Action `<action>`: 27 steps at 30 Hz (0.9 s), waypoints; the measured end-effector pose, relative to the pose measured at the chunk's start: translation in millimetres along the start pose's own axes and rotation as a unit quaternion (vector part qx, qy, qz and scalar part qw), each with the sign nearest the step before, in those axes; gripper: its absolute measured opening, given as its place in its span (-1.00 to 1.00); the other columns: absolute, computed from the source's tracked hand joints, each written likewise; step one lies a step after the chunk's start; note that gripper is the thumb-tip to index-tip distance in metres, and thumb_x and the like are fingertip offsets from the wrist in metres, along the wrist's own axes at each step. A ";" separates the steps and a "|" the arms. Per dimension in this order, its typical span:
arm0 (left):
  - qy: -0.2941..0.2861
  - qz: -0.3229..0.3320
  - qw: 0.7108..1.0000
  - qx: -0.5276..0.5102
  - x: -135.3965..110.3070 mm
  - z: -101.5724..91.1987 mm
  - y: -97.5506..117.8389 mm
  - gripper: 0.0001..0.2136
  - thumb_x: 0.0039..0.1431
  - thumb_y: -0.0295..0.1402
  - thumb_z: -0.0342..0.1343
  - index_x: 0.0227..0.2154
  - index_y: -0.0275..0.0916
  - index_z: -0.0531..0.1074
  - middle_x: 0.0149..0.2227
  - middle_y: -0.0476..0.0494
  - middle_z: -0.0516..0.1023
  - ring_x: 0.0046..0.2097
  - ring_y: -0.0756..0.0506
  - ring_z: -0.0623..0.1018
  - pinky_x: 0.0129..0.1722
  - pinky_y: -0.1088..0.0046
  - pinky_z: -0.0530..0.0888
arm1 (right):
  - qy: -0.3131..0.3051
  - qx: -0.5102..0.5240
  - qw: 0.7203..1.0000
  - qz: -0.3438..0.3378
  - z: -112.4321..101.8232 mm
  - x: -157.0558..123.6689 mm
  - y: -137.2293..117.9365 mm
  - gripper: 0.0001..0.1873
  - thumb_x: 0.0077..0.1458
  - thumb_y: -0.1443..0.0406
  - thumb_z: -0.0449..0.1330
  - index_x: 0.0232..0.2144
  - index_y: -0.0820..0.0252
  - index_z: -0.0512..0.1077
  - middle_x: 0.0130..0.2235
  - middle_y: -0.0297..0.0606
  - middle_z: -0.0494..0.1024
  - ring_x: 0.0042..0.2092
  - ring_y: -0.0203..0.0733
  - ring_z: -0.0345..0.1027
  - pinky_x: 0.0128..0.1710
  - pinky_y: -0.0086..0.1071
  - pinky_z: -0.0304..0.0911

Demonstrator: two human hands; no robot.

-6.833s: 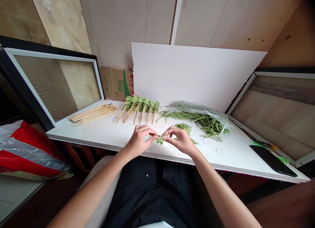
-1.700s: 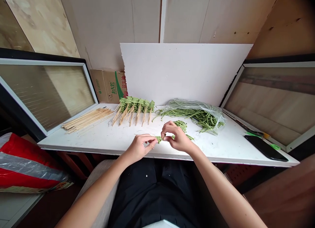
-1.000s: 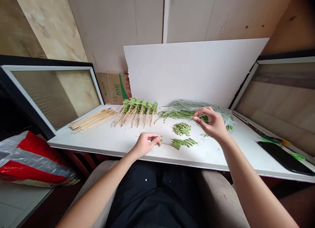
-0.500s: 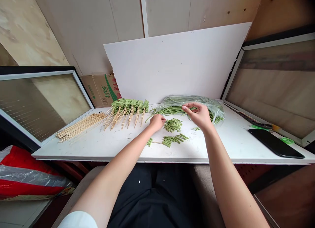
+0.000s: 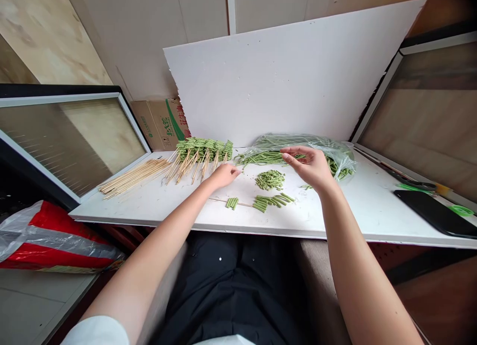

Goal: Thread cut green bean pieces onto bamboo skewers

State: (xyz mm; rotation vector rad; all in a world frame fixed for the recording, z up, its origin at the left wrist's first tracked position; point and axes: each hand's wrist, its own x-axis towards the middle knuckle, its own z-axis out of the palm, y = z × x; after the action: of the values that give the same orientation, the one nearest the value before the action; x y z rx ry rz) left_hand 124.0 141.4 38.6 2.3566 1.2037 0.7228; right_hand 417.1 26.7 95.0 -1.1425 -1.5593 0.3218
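My left hand (image 5: 223, 175) hovers low over the white table (image 5: 179, 213) with its fingers curled together, nothing visible in them, just left of the tips of the long green beans (image 5: 261, 158). My right hand (image 5: 311, 165) is over those beans, at the mouth of their clear plastic bag (image 5: 335, 153), fingers stretched out and apart. Nearer me lies a thin skewer with a few short bean pieces on it (image 5: 231, 203), not held. Beside it are a row of cut bean pieces (image 5: 275, 201) and a small pile of them (image 5: 270, 179).
Finished bean skewers (image 5: 203, 151) and a bundle of bare sticks (image 5: 134, 173) lie at the back left. A black phone (image 5: 436, 213) and scissors (image 5: 415, 183) sit at the right. A white board (image 5: 290, 76) leans behind, next to a cardboard box (image 5: 162, 124). A red bag (image 5: 48, 235) lies lower left.
Both hands let go of the part-filled skewer, which now lies on the table. My right hand reached back to the bagged long beans, and my left hand followed toward their tips.
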 end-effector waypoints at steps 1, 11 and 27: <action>-0.015 0.006 1.000 0.016 -17.8 -10.1 -8.1 -0.70 0.32 -0.17 0.19 -0.43 -0.26 0.60 -0.41 -0.20 0.61 -0.34 -0.18 0.53 -0.22 0.32 0.40 | -0.005 0.003 1.000 -0.007 2.9 -0.4 -2.4 -0.62 0.16 -0.04 0.39 -0.15 0.09 0.69 -0.14 -0.09 0.72 -0.09 0.12 0.58 -0.13 -0.06 0.50; 0.020 0.039 0.986 0.160 -141.6 -19.0 -58.3 -0.83 0.37 -0.41 0.13 -0.21 -0.22 0.65 -0.18 -0.22 0.63 0.00 -0.23 0.52 0.08 0.20 0.39 | -0.065 0.107 0.992 0.033 40.9 -9.0 -20.7 -0.62 0.10 -0.06 0.44 -0.24 0.07 0.71 -0.16 -0.14 0.73 -0.07 0.09 0.59 -0.04 -0.07 0.47; 0.246 0.125 0.960 0.049 -159.0 1.7 -90.2 -0.78 0.33 -0.65 -0.03 -0.27 -0.21 0.42 -0.25 -0.14 0.48 -0.17 -0.13 0.54 -0.16 0.33 0.50 | -0.077 0.474 0.810 0.337 89.8 -56.9 19.5 -0.63 0.06 -0.04 0.49 -0.21 -0.02 0.57 -0.37 -0.39 0.52 -0.30 -0.20 0.39 -0.34 -0.34 0.26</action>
State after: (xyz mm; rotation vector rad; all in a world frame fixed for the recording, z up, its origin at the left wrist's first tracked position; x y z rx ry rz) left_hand -10.0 59.6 -55.0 2.5234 1.1511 1.4321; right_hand 343.6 23.5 15.9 -0.7943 -0.8169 1.5148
